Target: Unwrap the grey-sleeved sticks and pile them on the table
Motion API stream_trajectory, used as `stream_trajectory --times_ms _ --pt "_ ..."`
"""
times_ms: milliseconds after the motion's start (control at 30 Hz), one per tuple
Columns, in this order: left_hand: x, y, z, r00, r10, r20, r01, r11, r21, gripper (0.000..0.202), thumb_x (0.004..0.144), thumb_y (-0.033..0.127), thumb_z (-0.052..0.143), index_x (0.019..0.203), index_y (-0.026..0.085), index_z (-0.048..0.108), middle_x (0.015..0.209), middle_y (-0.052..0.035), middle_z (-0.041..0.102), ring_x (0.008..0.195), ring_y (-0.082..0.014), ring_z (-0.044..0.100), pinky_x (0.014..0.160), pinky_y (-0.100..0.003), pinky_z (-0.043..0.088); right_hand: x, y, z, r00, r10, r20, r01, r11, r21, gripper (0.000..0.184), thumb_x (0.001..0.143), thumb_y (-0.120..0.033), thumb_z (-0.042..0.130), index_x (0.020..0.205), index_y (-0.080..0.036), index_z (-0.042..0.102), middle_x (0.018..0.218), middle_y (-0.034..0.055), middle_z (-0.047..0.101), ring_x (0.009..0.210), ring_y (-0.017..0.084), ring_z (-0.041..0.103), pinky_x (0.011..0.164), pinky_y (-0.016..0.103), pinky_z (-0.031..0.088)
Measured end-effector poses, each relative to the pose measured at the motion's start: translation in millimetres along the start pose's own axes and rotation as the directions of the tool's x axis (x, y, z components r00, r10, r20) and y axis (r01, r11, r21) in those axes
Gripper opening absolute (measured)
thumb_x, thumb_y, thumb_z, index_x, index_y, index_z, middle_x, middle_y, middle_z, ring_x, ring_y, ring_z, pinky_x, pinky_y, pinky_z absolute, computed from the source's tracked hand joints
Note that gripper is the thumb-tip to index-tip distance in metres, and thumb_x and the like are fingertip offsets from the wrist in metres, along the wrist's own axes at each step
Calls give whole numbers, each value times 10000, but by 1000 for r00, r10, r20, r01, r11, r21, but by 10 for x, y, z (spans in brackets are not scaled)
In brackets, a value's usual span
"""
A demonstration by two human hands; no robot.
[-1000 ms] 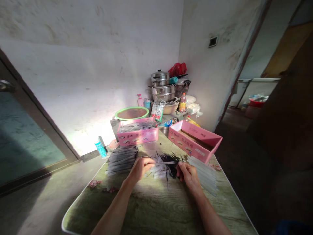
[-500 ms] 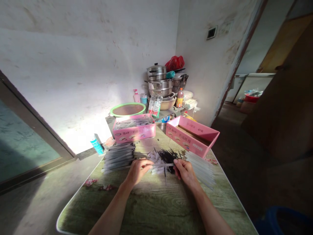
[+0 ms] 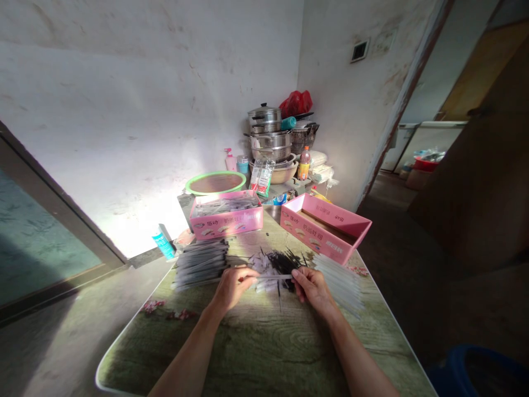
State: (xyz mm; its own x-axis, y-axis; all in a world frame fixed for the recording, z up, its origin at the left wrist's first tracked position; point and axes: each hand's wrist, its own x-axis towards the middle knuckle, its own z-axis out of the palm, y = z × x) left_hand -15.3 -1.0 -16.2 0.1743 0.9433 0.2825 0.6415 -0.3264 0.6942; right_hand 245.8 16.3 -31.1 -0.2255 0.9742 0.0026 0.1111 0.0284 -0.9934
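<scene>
My left hand (image 3: 235,285) and my right hand (image 3: 313,288) are closed on opposite ends of a thin, translucent plastic tube (image 3: 273,277), held level just above the table. Beyond it lies a loose pile of slim black sticks (image 3: 286,261), beside a heap of small whitish pieces (image 3: 263,266) too small to name. Left of my left hand is a stack of grey tubes with dark contents (image 3: 201,266). Clear tubes (image 3: 339,282) lie side by side to the right of my right hand. My fingers hide both tube ends.
Two pink boxes stand at the table's far side: the left box (image 3: 230,227) holds many tubes, the right box (image 3: 316,237) shows a brown bottom. Behind them are a green-rimmed basket (image 3: 215,183), stacked pots (image 3: 270,146) and a bottle (image 3: 304,164). The wood-patterned table (image 3: 273,353) has white edges.
The view has shifted very slightly. Both hands keep hold of the tube in nearly the same place, and the piles look unchanged.
</scene>
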Motion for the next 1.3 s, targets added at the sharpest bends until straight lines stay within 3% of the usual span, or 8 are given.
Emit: stream_trajectory --times_ms 133,333,533,800,1000,1300 --pt "7 -27 4 1000 0 1 0 1000 -1 189 838 220 630 917 194 800 819 -42 752 706 -152 657 649 -227 475 -4 -17 -10 1000 15 27 -15 1000 -7 507 856 -661 525 657 -196 554 428 -48 524 339 78 411 381 214 283" --pt "11 -79 17 1000 4 -4 -4 1000 0 197 838 250 630 922 196 800 824 -44 750 700 -153 652 656 -232 486 -14 -76 -38 999 29 40 -31 998 57 449 722 -621 706 708 -195 564 534 -26 605 410 98 508 379 205 313" --pt "2 -65 22 1000 4 7 -4 1000 -15 209 842 247 609 916 188 795 821 -47 740 704 -161 645 654 -252 484 -14 -83 -25 998 32 54 -34 999 24 512 788 -677 599 630 -194 540 455 -35 552 349 74 435 364 206 281" --pt "8 -29 -7 999 -23 32 24 1000 -13 212 834 249 602 902 194 794 847 -61 750 743 -197 645 689 -290 495 -10 -67 -54 995 78 68 -83 994 70 460 669 -609 751 717 -185 581 527 -37 602 400 101 521 372 207 343" --pt "8 -38 -5 1000 -8 26 8 1000 -6 221 836 231 592 904 181 796 828 -59 741 715 -186 635 675 -282 483 -9 -45 -44 992 83 93 -87 996 35 479 768 -651 625 672 -187 557 485 -41 576 357 84 477 338 196 297" --pt "-9 -28 36 999 27 23 -26 998 -64 171 825 207 633 882 173 791 845 -51 766 747 -181 671 707 -267 498 -3 -30 -162 989 88 117 -92 995 30 367 704 -497 746 744 -162 604 521 -40 603 387 82 521 358 180 330"
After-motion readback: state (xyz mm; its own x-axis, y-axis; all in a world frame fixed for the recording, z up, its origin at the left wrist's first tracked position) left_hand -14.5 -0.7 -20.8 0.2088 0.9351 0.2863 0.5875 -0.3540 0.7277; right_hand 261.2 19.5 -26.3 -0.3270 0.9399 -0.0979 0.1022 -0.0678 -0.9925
